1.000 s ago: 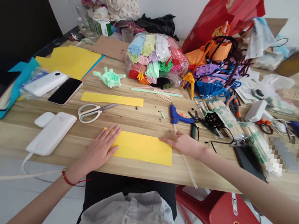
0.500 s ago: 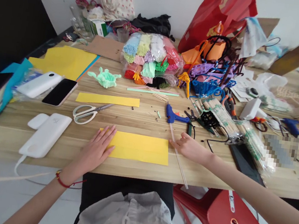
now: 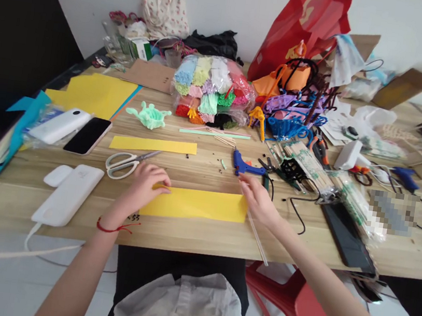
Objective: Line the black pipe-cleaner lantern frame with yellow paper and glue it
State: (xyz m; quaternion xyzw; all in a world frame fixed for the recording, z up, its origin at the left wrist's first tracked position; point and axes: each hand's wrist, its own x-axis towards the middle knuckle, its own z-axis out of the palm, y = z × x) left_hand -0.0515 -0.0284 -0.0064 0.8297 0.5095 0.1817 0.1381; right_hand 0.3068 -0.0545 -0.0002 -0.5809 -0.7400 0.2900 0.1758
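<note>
The yellow sheet (image 3: 200, 205), earlier pressed flat, is pinched by the left hand (image 3: 146, 184), presumably movable; what the right hand (image 3: 260, 200) holds cannot be told.

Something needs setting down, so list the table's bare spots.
Bare: between the scissors and the middle blue glue gun, scraps aside; between the front yellow paper and the table edge; front corner right of bundled sticks. Crowded: from that gun rightward, and back to the red bag.

Pale grey clothing (image 3: 182, 308) is worn with 1 red cord bracelet (image 3: 106, 229).
</note>
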